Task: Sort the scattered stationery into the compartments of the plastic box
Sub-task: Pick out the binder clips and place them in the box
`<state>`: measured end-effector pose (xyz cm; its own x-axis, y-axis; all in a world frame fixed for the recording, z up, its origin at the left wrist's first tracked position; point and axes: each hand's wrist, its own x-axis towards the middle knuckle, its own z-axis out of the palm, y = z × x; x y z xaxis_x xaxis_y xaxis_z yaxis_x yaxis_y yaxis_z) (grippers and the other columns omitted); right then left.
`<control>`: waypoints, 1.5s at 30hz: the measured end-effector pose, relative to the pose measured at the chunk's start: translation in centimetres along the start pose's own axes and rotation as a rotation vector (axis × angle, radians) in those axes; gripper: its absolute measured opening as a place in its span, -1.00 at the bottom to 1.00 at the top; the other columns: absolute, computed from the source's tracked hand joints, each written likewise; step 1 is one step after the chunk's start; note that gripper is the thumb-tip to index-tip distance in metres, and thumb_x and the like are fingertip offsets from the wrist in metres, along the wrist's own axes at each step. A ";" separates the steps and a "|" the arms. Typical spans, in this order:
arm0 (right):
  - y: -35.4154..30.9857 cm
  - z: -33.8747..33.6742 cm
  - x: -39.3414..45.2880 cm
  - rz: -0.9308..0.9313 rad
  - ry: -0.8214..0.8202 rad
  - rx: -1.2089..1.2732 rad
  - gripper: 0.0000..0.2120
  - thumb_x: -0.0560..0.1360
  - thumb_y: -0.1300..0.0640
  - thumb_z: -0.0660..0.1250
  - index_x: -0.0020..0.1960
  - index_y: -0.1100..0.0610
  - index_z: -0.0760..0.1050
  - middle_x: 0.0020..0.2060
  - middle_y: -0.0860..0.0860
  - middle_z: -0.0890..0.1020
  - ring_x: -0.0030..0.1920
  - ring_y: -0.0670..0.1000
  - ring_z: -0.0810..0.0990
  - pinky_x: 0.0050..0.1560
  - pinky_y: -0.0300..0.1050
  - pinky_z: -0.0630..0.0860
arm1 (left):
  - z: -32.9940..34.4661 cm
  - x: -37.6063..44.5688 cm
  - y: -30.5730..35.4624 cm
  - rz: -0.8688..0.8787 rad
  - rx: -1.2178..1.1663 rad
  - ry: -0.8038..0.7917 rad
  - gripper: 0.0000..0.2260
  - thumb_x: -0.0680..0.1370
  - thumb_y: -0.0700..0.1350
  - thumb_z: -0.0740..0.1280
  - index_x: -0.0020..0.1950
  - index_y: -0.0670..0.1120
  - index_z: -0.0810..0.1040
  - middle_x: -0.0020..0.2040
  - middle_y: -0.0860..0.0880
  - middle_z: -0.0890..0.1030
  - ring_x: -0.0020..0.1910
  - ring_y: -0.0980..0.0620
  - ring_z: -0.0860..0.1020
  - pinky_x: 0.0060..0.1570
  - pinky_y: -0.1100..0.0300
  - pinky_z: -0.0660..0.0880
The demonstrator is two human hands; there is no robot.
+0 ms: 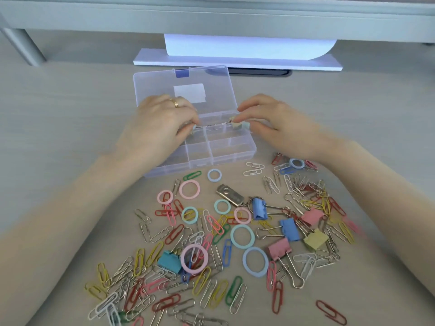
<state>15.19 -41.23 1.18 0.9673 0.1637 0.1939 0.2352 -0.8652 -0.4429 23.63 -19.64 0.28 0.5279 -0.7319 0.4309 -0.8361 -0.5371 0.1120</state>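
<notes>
Head view shows both hands over the open plastic box [244, 147], which stands on the tabletop [58, 128] with its lid laid back. The left hand [162, 121] has its fingers curled around a small greenish binder clip [194, 128], and the right hand [270, 123] pinches another pale binder clip [237, 124] at the back compartments; whether the wire handles of the two are hooked together I cannot tell. These clips are light and stiff, with smooth painted bodies, so I judge it best to hold them by the folded body, not by the loose wire handles. The scattered stationery [211, 243], meaning paper clips, rings and more binder clips, lies just in front of the box, between the forearms. Compartment walls are low and thin, with free room on both sides.
</notes>
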 end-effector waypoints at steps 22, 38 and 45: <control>-2.8 -0.5 -14.4 -0.069 -0.077 0.050 -0.75 0.41 0.01 0.31 0.08 -0.08 0.51 -0.02 -0.22 0.49 -0.01 -0.24 0.46 0.43 -0.06 0.07 | -1.2 -4.4 11.2 0.094 -0.279 -0.359 -0.76 0.42 0.09 0.29 0.05 0.08 0.54 -0.08 0.15 0.57 -0.06 0.12 0.37 -0.08 0.19 0.28; -4.5 0.2 -14.8 0.001 -0.076 -0.081 -0.77 0.36 -0.07 0.22 0.01 -0.17 0.45 -0.09 -0.25 0.50 0.00 -0.26 0.40 0.42 -0.05 0.01 | -1.1 -5.1 11.4 -0.022 -0.351 -0.297 -0.80 0.40 0.04 0.39 0.01 0.10 0.55 -0.03 0.15 0.54 -0.06 0.14 0.38 -0.13 0.33 0.24; -4.1 -1.2 -14.6 -0.021 -0.045 -0.050 -0.83 0.37 -0.04 0.25 -0.04 -0.17 0.46 -0.11 -0.25 0.49 -0.02 -0.21 0.48 0.46 -0.02 -0.10 | -0.6 -5.3 11.0 -0.041 -0.401 -0.268 -0.80 0.36 -0.01 0.27 -0.04 0.10 0.55 -0.11 0.18 0.56 -0.11 0.20 0.34 -0.05 0.28 0.27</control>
<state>-0.04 -40.58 1.20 0.9657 0.2026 0.1624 0.2518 -0.8837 -0.3945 11.55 -21.40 -0.19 0.5379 -0.8238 0.1791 -0.7773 -0.4025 0.4835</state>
